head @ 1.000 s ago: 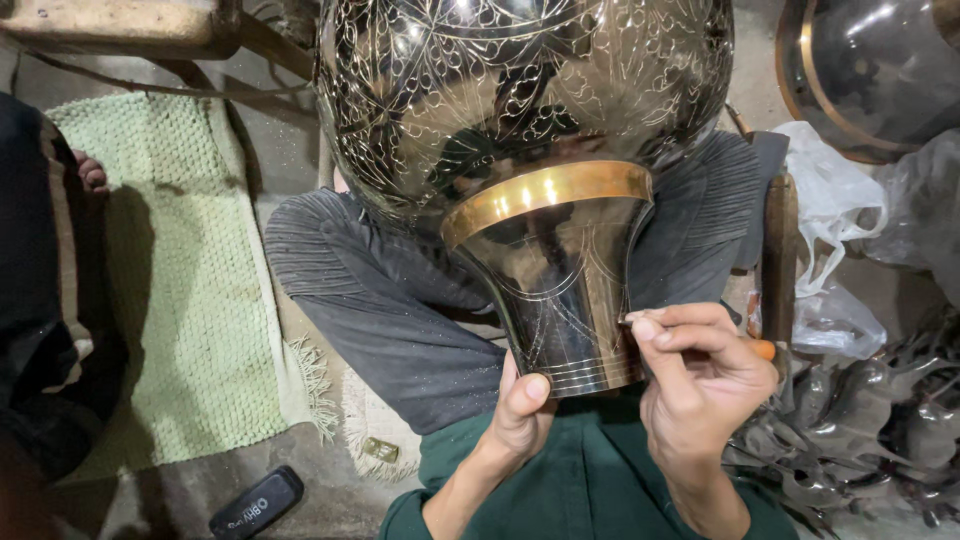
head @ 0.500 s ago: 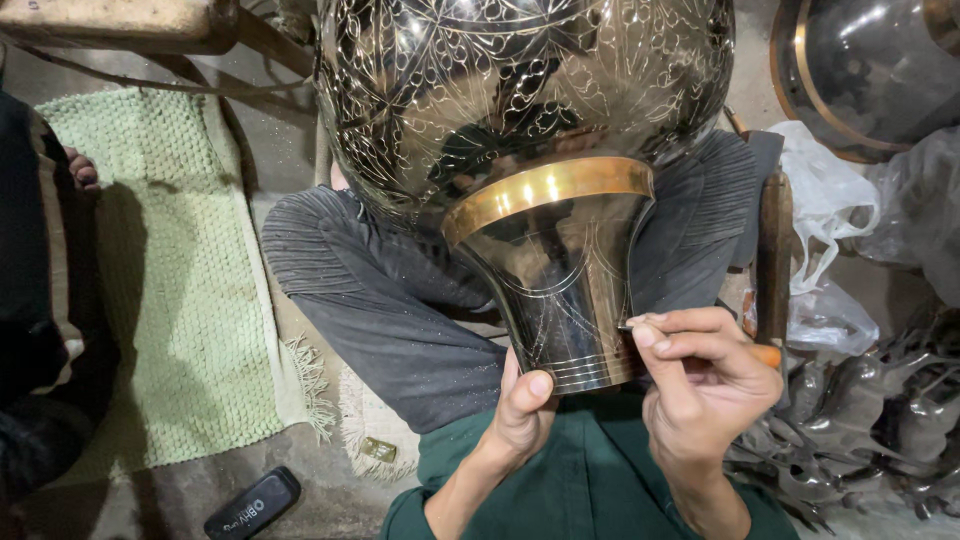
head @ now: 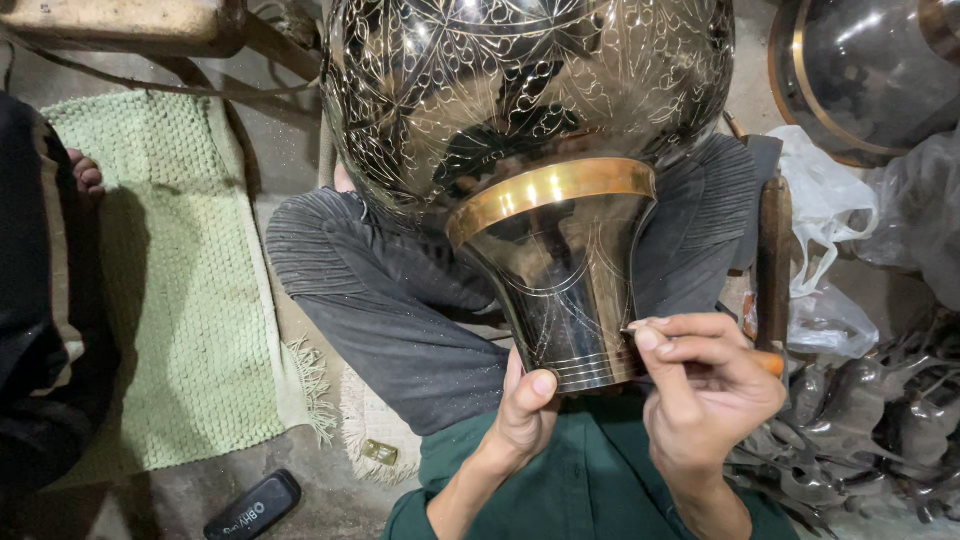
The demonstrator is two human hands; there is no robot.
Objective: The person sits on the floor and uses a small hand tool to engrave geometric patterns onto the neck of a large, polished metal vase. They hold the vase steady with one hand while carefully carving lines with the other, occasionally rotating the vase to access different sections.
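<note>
A large dark metal vase (head: 530, 110) with fine engraved gold-coloured patterns lies across my lap, its flared neck (head: 565, 290) with a brass band pointing toward me. My left hand (head: 522, 410) grips the rim of the neck from below, thumb on the metal. My right hand (head: 705, 390) pinches a thin engraving tool with an orange handle (head: 768, 362), its tip against the neck's right side near the rim. My grey trousers (head: 390, 310) and green shirt (head: 590, 480) lie under the vase.
A green mat (head: 170, 290) covers the floor at left, with another person's foot (head: 88, 175) and dark clothing by it. A black case (head: 255, 505) lies near the bottom. A wooden-handled hammer (head: 772, 250), plastic bags (head: 830, 220), another vessel (head: 870, 70) and metal parts (head: 870, 440) crowd the right.
The tool tip and my right hand have shifted slightly on the neck. The dark-clothed person at left has moved a little. The vase stays put.
</note>
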